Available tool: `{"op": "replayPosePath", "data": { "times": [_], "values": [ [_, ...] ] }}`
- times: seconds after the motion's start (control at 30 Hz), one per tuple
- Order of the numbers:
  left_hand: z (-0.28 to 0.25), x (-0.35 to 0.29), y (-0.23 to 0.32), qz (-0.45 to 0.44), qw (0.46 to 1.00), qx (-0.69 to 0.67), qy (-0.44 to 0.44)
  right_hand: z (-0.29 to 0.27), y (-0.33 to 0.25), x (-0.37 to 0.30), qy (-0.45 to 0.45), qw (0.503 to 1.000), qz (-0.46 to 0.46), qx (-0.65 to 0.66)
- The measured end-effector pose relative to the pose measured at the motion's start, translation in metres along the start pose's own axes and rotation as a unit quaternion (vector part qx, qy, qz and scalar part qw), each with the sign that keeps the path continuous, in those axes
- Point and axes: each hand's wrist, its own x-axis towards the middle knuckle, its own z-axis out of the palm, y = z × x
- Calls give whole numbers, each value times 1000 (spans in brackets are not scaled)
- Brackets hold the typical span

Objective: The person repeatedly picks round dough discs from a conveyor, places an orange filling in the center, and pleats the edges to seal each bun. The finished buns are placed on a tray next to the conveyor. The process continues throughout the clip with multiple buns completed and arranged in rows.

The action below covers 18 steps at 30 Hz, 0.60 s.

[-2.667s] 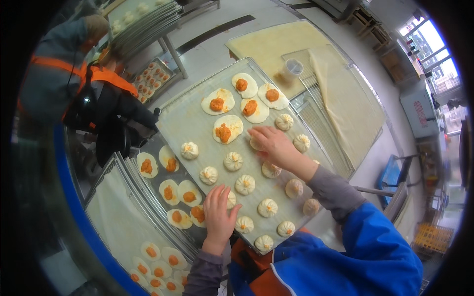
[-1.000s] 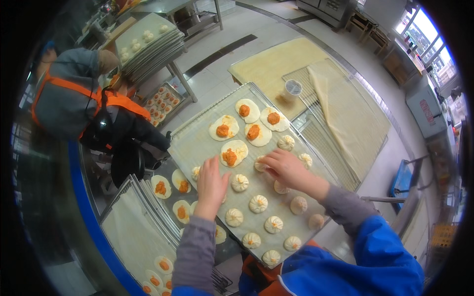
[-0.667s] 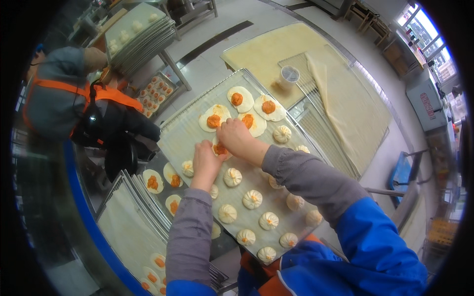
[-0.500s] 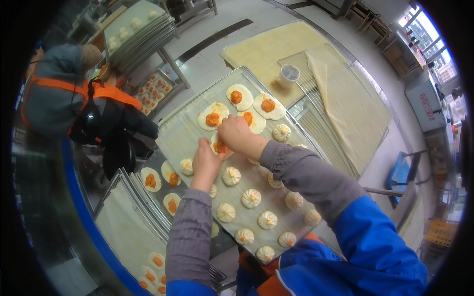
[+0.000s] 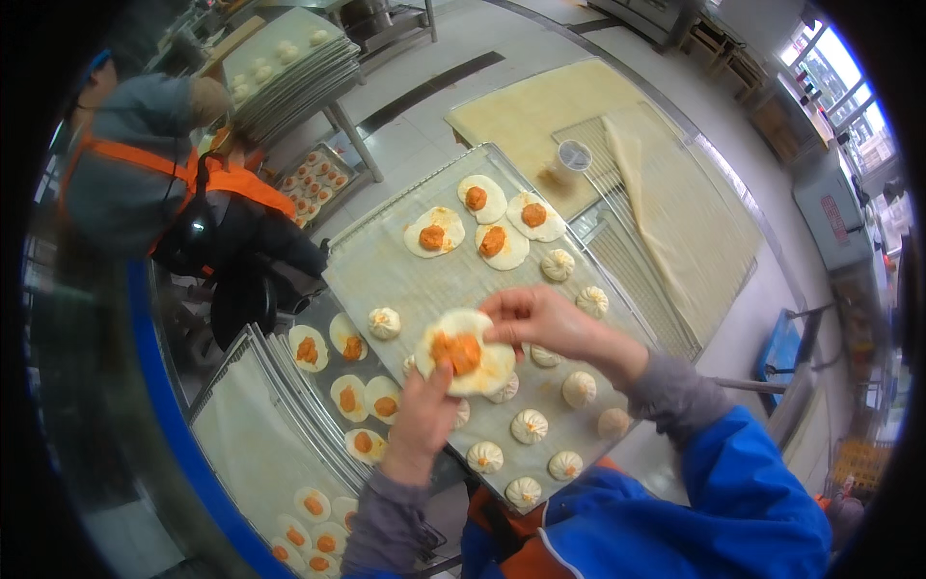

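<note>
Above the lined tray (image 5: 376,265), my two hands hold up a round dough wrapper (image 5: 488,369) topped with orange filling (image 5: 457,353). My left hand (image 5: 424,417) supports it from below, with the thumb on the filling. The right edge of the dough is pinched between the fingers and thumb of my right hand (image 5: 545,323). At the tray's far end lie several flat wrappers (image 5: 433,232) with filling. Pleated buns (image 5: 530,426) stand in rows on the near half, and some are partly hidden by the held wrapper and my hands.
At lower left is a stack of lined trays (image 5: 241,415), next to more filled wrappers (image 5: 348,398). A clear plastic tub (image 5: 573,156) stands beyond my tray, by a wire rack (image 5: 617,241) and a cloth-covered surface (image 5: 540,101). A co-worker (image 5: 145,154) in an orange apron is at far left.
The filled wrapper has been lifted off the tray and brought nearer to me, its dough spread open in my hands. Both hands have moved down and toward me.
</note>
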Motion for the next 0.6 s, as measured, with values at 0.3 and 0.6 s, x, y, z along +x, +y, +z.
{"op": "replayPosePath", "data": {
  "times": [0.3,0.6],
  "values": [
    [17,-93,-88,-26,986,-78,144,67,65,-86,112,972,18,-205],
    [3,-141,-110,-21,960,147,236,85,119,-105,21,967,-80,-240]
  ]
}}
